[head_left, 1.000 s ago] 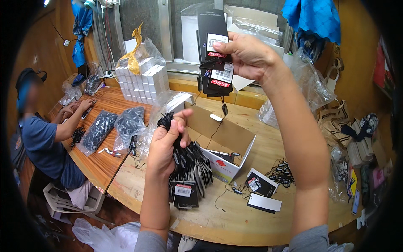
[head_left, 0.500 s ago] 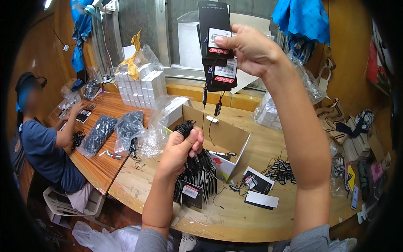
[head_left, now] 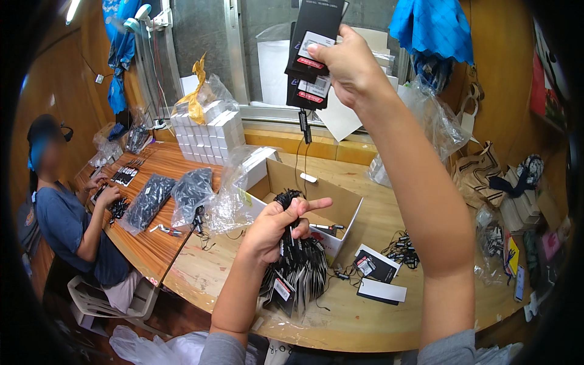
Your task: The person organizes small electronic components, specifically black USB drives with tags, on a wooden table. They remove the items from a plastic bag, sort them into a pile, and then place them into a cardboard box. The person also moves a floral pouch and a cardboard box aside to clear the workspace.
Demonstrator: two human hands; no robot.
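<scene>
High in front of the window, my right hand (head_left: 351, 64) pinches a few black hang tags (head_left: 317, 27) with white and red stickers between thumb and fingers. Their black strings dangle toward my left hand (head_left: 274, 228). That hand is closed around the gathered strings of a thick bundle of black hang tags (head_left: 298, 274), its index finger pointing out to the right. The bundle fans downward over the table's near side. Right of it lie a loose black tag (head_left: 380, 267), a white-faced tag (head_left: 382, 290) and a tangle of black strings (head_left: 403, 248).
An open carton (head_left: 340, 210) stands just behind my left hand. Plastic bags of black items (head_left: 149, 204) and stacked small white boxes (head_left: 210, 137) are further left. A co-worker (head_left: 70, 216) sits at the left, handling tags. Paper bags and cloth (head_left: 486, 173) crowd the right.
My right hand has risen slightly with its tags, and their strings have moved up. My left index finger has stretched out, and the bundle has shifted a little right. The co-worker's hands have lowered.
</scene>
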